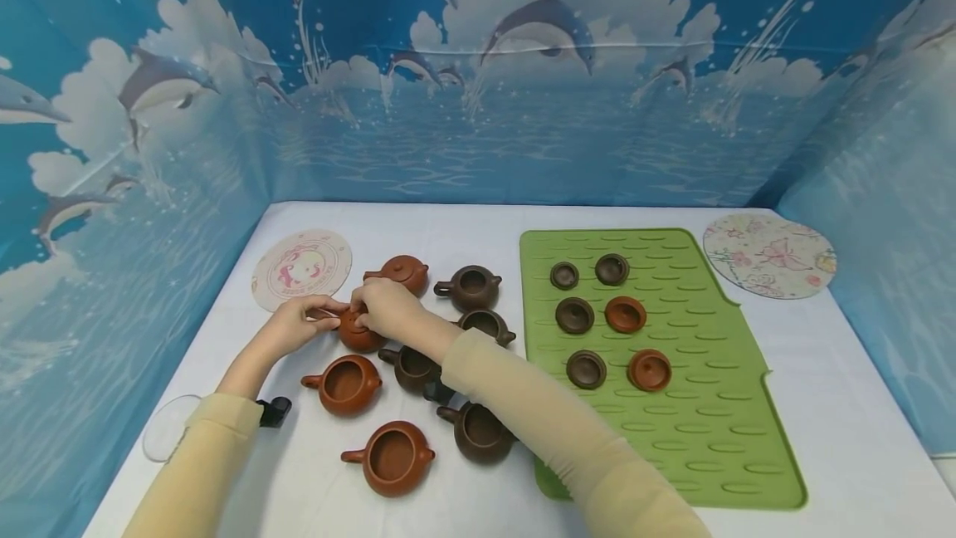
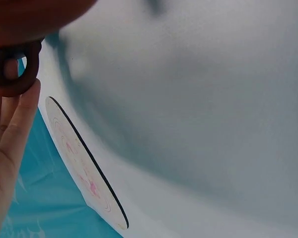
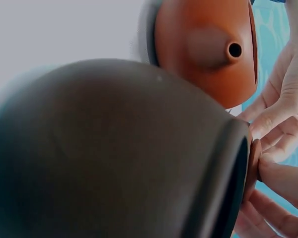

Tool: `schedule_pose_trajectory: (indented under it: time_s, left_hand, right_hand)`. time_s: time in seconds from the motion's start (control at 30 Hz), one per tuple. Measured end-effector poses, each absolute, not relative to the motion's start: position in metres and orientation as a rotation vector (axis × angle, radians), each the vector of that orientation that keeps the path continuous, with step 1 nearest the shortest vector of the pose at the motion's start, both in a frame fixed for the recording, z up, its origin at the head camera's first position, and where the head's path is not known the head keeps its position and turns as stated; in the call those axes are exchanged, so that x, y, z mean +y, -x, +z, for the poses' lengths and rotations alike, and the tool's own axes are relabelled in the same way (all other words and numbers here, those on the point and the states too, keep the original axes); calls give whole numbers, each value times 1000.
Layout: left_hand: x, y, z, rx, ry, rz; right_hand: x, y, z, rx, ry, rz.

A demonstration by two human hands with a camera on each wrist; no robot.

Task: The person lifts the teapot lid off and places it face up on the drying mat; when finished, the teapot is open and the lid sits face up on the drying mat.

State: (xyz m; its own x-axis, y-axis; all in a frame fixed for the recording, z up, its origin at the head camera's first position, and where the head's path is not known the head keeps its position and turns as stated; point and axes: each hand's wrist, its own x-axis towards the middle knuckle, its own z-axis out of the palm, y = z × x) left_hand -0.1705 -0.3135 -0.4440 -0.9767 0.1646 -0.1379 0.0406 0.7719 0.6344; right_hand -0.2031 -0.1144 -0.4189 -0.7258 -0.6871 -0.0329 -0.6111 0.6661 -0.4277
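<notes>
My left hand (image 1: 293, 325) grips the loop handle (image 2: 32, 69) of a reddish-brown teapot (image 1: 361, 340) on the white table. Over that pot's mouth, my right hand (image 1: 396, 308) pinches its small round lid (image 3: 253, 171) between thumb and fingers. The lid is mostly hidden by the hand in the head view. Just behind stands another reddish teapot (image 1: 407, 271) with its lid on. A dark brown teapot (image 3: 114, 148) without a lid fills the front of the right wrist view.
Open reddish pots (image 1: 345, 386) and dark pots (image 1: 475, 287) stand around my hands, some under my right forearm. On the right, a green mat (image 1: 709, 447) bears several upturned lids (image 1: 626, 315). Round patterned discs lie at the back left (image 1: 270, 289) and back right (image 1: 769, 256).
</notes>
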Motion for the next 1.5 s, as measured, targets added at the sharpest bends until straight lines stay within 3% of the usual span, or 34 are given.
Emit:
schedule_pose_trajectory:
  time_s: [0.33, 0.57, 0.73, 1.17, 1.5]
  left_hand:
    - [-312, 172, -444, 2791, -133, 963]
    - [-310, 168, -448, 2790, -114, 986]
    - [-310, 164, -450, 2818, -94, 982]
    - [-310, 160, -451, 2840, -96, 983]
    - [-307, 162, -449, 2849, -97, 980]
  right_hand:
    - [-107, 203, -418, 2587, 724, -1040]
    - [-78, 213, -407, 1780, 248, -1679]
    - [-45, 219, -401, 1450, 56, -1816]
    - [50, 222, -388, 1211, 71, -2038]
    - [176, 229, -386, 1303, 41, -2206]
